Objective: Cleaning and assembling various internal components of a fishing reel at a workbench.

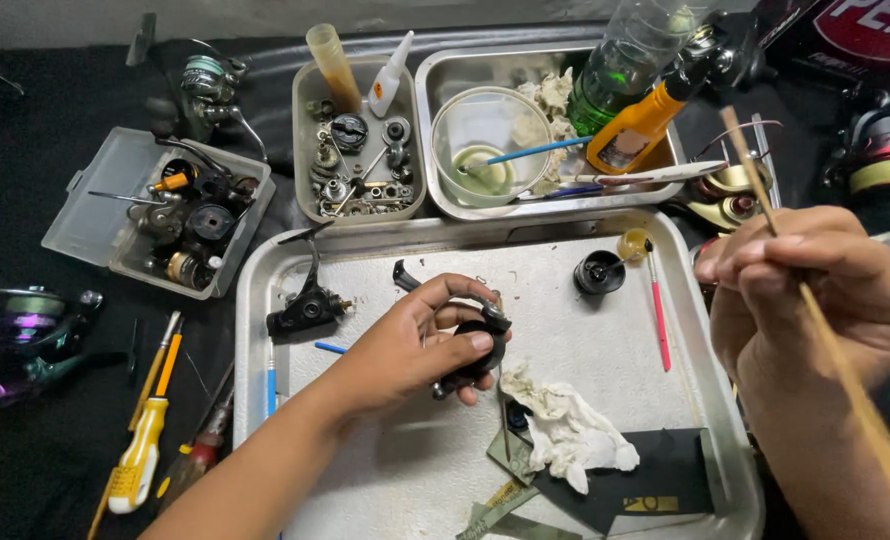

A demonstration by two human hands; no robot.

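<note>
A black reel part [477, 345] is being gripped by the left hand [405, 350], its fingers [470, 342] clamped around it, above the middle of a metal tray [255, 290]. A thin wooden stick [815, 310] is being pinched by the right hand [815, 290] at 3 o'clock, fingers closed on its shaft, the stick slanting from 1 o'clock toward 5 o'clock. A crumpled white cloth [565, 425] is lying just at 5 o'clock from the reel part. A pink tool [659, 315] and a small black cap [598, 271] are resting at 2 o'clock on the tray. Screwdrivers [145, 440] are lying on the dark worktop [45, 460] at 9 o'clock.
</note>
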